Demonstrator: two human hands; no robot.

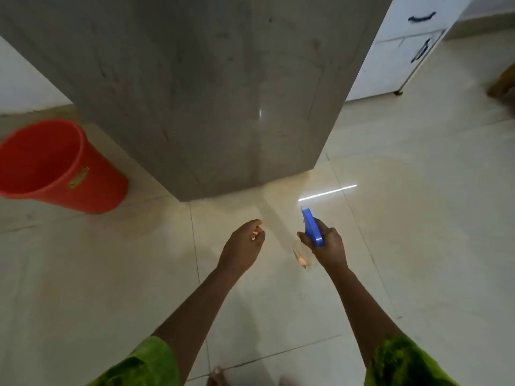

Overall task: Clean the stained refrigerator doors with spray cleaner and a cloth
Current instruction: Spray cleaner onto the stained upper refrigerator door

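Head view: closest to me, I have both hands low over the tiled floor, the left hand loosely curled and holding nothing I can see, the right hand wrapped round the spray bottle. The bottle's blue head runs lengthwise away from me, its nozzle pointing ahead at the foot of the grey refrigerator door, which stands straight beyond both hands, so I judge the right hand sprays. No cloth shows; a red bucket sits left of the door.
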